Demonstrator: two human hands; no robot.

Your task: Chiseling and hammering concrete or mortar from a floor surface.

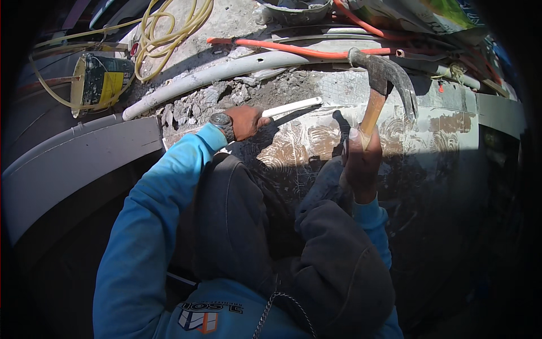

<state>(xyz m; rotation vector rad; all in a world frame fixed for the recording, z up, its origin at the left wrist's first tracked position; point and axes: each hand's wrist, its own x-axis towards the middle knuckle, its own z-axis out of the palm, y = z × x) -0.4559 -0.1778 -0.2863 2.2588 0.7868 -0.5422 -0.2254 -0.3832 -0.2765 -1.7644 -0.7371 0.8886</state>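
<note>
My left hand [247, 122], with a watch at the wrist, is closed around one end of a slim white rod [292, 107]. The rod's other end points right, over the edge of a ledge coated in brown and white swirls [322, 141]. My right hand [362, 161] grips the wooden handle of a claw hammer [374, 110]. Its dark metal head is raised above the ledge, claw toward the right, apart from the rod. Broken grey rubble [217, 96] lies just beyond my left hand.
A pale curved pipe [226, 70] runs behind the rubble, with an orange hose [282, 48] over it. A coiled yellow hose [164, 34] and a dark bucket with a yellow label [99, 85] are at the left. A basin [296, 14] stands at the back.
</note>
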